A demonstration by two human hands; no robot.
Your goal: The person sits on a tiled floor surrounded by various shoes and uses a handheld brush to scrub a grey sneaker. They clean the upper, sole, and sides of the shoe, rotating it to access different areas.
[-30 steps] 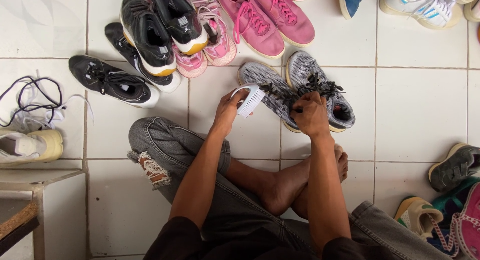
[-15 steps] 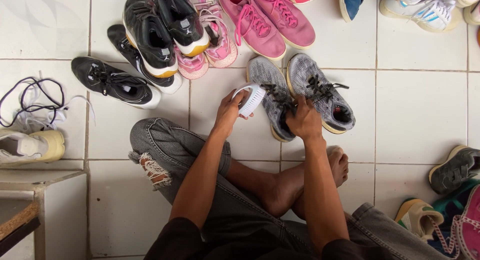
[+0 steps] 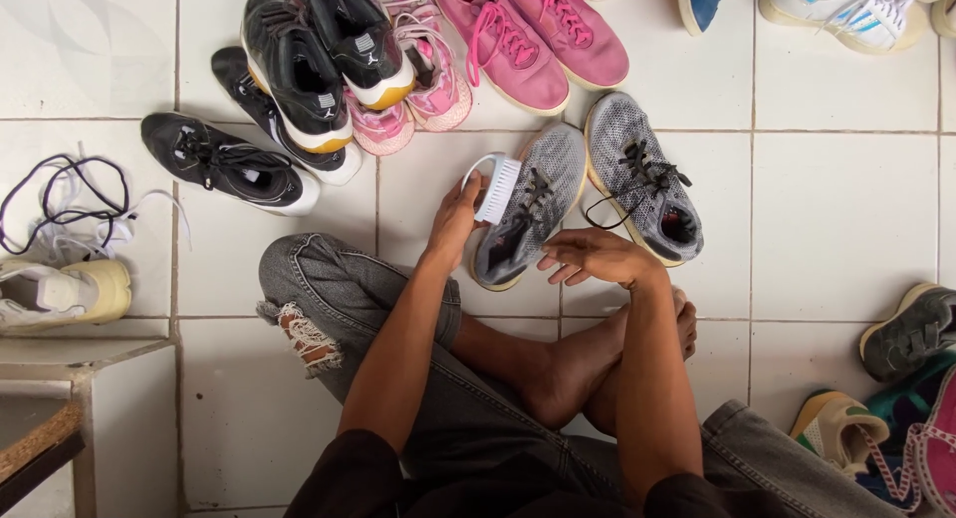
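A floor of large pale tiles with thin dark grout lines carries everything here; the person sits on it cross-legged in torn grey jeans, bare feet tucked under. The left hand has its grip closed round a small white brush, bristle side against the near grey knit shoe, which lies on a grout line just ahead of the knees. The right hand rests half open, fingers loosely curled, at the heel end of that shoe; it has hold of nothing that shows. The second grey shoe lies touching the first on its right, black laces loose.

Toward the far edge of the floor lie a pair of pink shoes and a heap of black-and-white shoes stacked over paler pink ones. A lone black shoe sits to the left, and beyond it at the left edge a cream shoe with loose dark and white laces. More shoes crowd the right edge and the near right corner. A low stool or ledge stands at the near left corner
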